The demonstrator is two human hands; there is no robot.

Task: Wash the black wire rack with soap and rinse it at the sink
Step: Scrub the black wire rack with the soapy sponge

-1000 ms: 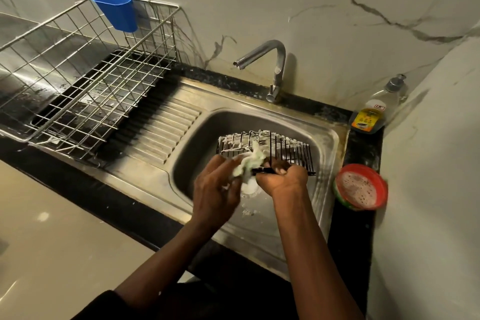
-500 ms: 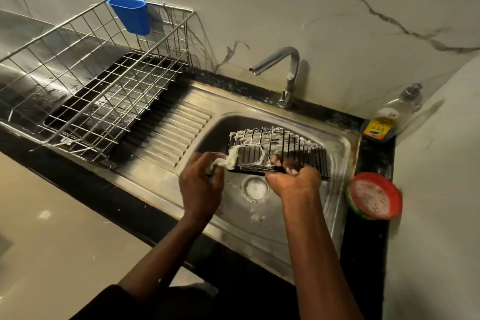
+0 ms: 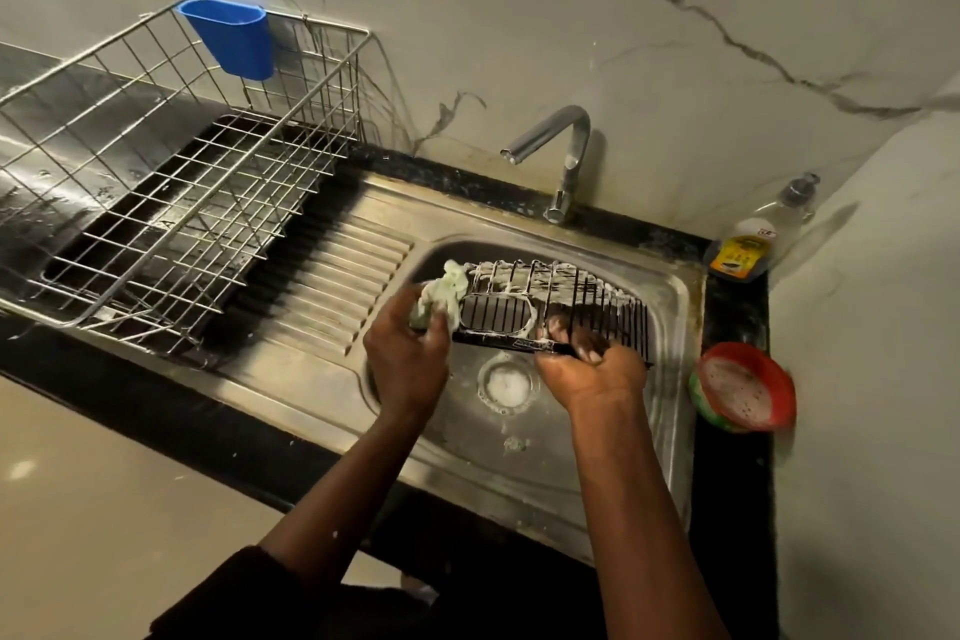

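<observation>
The black wire rack (image 3: pixel 587 299), streaked with white soap foam, is held over the steel sink basin (image 3: pixel 670 327). My right hand (image 3: pixel 587 369) grips its near black edge bar, thumb and fingers curled around it. My left hand (image 3: pixel 408 359) holds a foamy pale green scrub cloth (image 3: pixel 441 296) against the rack's left end. The tap (image 3: pixel 556 156) stands behind the basin with no water running from it.
A steel wire dish basket (image 3: pixel 171 203) with a blue cup holder (image 3: pixel 231 36) stands on the drainboard at left. At the sink's right sit a dish soap bottle (image 3: pixel 753 239) and a red-rimmed bowl (image 3: pixel 745 387) of soapy water. The drain (image 3: pixel 506 382) holds foam.
My left hand has carried the scrub cloth from the rack's middle to its left end. The right hand has kept its grip on the rack's near edge.
</observation>
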